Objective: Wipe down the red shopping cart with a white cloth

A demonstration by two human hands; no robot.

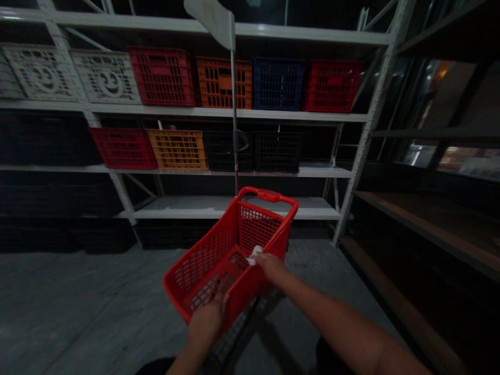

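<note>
A red plastic shopping cart [219, 242] with mesh sides stands at an angle in front of me, its handle at the far end. My left hand [208, 316] grips the near rim, thumb on the top edge; its other fingers are mostly hidden. Farther along the same side, my right hand [270, 266] is closed on a crumpled white cloth [255, 254], which lies over the rim and hangs partly inside the basket. A thin pole [234, 94] with a pale flag [214, 21] rises from beside the handle.
Behind the cart is a pale metal rack [226, 112]. Its shelves hold white crates [107, 78], red crates [164, 78], an orange crate [224, 83], a blue crate [278, 83], a yellow crate [178, 150] and dark ones. Another shelf unit [425, 219] stands close on the right. The floor is grey.
</note>
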